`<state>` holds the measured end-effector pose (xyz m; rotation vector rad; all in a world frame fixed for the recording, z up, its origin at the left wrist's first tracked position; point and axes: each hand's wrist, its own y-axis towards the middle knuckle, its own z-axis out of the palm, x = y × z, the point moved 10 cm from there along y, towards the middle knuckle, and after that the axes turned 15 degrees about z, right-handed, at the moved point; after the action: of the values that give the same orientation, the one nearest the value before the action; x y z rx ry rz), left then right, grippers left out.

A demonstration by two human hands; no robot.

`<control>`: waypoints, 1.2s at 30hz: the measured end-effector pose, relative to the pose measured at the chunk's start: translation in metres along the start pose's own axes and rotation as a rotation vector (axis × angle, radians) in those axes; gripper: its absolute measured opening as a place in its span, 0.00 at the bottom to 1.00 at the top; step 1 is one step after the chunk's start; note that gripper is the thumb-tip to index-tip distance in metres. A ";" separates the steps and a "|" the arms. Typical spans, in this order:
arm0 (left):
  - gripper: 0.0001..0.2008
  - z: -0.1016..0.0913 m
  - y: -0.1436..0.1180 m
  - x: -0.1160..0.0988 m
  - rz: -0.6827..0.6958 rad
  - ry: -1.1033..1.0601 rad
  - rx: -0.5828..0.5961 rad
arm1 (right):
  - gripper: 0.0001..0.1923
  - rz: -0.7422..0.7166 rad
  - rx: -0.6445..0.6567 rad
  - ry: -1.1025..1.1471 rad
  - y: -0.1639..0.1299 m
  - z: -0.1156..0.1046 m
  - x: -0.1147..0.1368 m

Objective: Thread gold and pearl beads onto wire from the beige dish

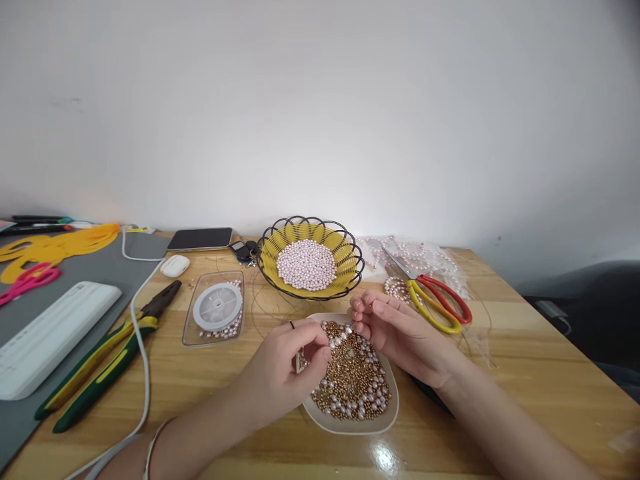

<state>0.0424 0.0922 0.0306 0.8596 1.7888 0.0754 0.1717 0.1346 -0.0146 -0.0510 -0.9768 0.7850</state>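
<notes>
A short string of white pearl beads [341, 336] spans the gap between my two hands, above a cream dish [350, 428]. My left hand [295, 357] pinches its near end between thumb and forefinger. At the other end, the fingertips of my right hand [395, 327] are curled together on the string; the thread itself is too fine to make out. Small gold beads [347, 373] fill the dish, with larger pinkish pearl beads [377, 387] mostly along its right and lower sides. My left hand partly covers the dish's left rim.
Behind the dish stands a yellow basket [270, 267] of pink beads. Scissors [435, 293] and bagged bead strands [425, 257] lie right of it. Leftward are a clear box [189, 327] with a thread spool [217, 307], pliers [110, 360], a white cable [143, 360] and a phone [200, 239].
</notes>
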 end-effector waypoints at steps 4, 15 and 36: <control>0.09 0.001 -0.001 0.002 -0.001 0.005 0.008 | 0.11 0.019 0.006 0.038 0.001 0.001 -0.004; 0.09 0.001 -0.002 0.002 0.010 0.015 0.011 | 0.11 -0.003 -0.010 -0.022 0.001 -0.003 -0.001; 0.09 0.002 -0.001 0.002 0.015 0.013 0.012 | 0.10 -0.014 0.003 -0.064 0.000 -0.001 0.000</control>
<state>0.0433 0.0923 0.0274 0.8830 1.7970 0.0796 0.1721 0.1350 -0.0148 -0.0168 -1.0362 0.7794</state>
